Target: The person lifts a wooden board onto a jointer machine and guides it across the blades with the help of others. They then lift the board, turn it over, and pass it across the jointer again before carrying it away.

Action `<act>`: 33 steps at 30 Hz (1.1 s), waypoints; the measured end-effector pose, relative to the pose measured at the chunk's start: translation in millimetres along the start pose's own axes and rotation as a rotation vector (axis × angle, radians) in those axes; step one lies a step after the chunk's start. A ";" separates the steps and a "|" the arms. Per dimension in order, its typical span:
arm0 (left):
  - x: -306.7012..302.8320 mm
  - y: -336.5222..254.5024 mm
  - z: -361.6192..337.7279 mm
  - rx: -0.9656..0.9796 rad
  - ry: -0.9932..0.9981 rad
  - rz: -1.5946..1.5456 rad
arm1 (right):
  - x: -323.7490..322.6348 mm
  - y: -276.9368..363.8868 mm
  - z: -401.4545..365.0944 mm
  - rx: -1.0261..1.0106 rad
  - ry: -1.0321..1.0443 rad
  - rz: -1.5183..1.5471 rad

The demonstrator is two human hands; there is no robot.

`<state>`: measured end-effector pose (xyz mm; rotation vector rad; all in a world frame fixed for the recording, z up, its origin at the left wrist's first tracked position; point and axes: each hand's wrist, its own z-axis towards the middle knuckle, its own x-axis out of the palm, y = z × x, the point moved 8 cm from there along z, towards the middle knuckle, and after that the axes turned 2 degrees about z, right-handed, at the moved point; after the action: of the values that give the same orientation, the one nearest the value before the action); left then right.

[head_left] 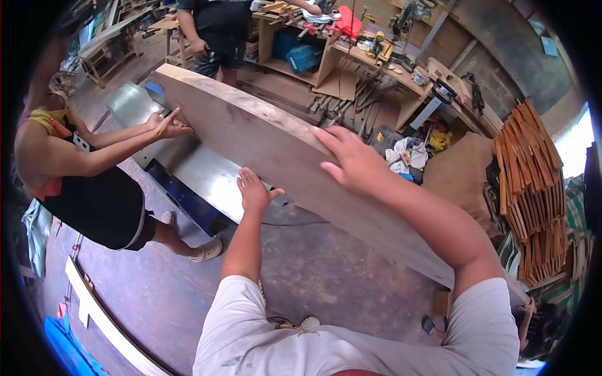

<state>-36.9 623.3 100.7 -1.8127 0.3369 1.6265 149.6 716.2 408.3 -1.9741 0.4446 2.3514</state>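
A long, thick wooden slab (251,141) stands on edge and runs diagonally across the view, its pale top edge uppermost. My left hand (253,191) lies flat against its near face, thumb and fingers apart. Over the top edge hooks my right hand (356,160), with the thumb on the near face, gripping the wood. Beneath the slab's far part is a shiny metal machine table (194,166). A co-worker's hands (166,125) touch the near face close to the far end. Another person's hand (528,308) is at the slab's near right end.
The co-worker in a black apron (94,207) stands at left, beside the machine. Another person (216,28) stands behind the slab. A workbench (351,53) with tools lines the back. Stacked wooden pieces (533,188) rise at right. A white-edged board (116,326) lies at lower left.
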 end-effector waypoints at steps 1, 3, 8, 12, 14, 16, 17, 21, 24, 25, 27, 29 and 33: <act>-0.8 -1.1 0.3 0.015 -0.009 -0.022 | 4.6 9.0 19.7 -0.033 -0.005 -0.025; -0.3 1.9 -1.2 0.013 -0.012 -0.043 | 8.5 26.5 52.6 0.030 0.061 -0.027; 10.1 7.7 2.5 0.072 -0.122 -0.159 | 19.7 28.7 78.0 0.114 0.141 -0.107; -5.1 7.8 0.8 0.027 -0.053 -0.144 | 27.3 28.3 84.4 0.057 0.132 -0.173; -8.1 9.7 5.6 0.022 -0.037 -0.130 | 26.8 27.5 87.8 0.042 0.087 -0.186; -10.1 13.7 5.7 0.042 -0.072 -0.147 | 30.1 29.5 91.7 0.044 0.101 -0.199; -9.1 16.9 8.5 0.029 -0.066 -0.146 | 29.4 30.3 94.5 0.033 0.083 -0.198; -9.2 20.3 13.3 0.028 -0.042 -0.114 | 34.7 25.1 101.9 -0.020 0.039 -0.198; -12.2 24.4 17.4 0.016 -0.002 -0.102 | 37.0 32.8 108.0 -0.032 0.036 -0.222; -13.6 26.0 18.4 0.020 0.002 -0.105 | 36.8 33.2 110.5 -0.042 0.015 -0.223; -13.5 30.0 22.0 0.017 0.000 -0.117 | 36.6 33.9 114.8 -0.054 -0.003 -0.229; -12.1 33.4 24.3 0.019 -0.002 -0.125 | 38.3 34.5 119.5 -0.072 0.003 -0.211; -15.3 39.9 29.8 0.025 -0.031 -0.137 | 40.2 34.9 128.7 -0.083 0.000 -0.217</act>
<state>-86.8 608.7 103.1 -1.7506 0.2133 1.5469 11.2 707.8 395.3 -1.9452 0.1263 2.2693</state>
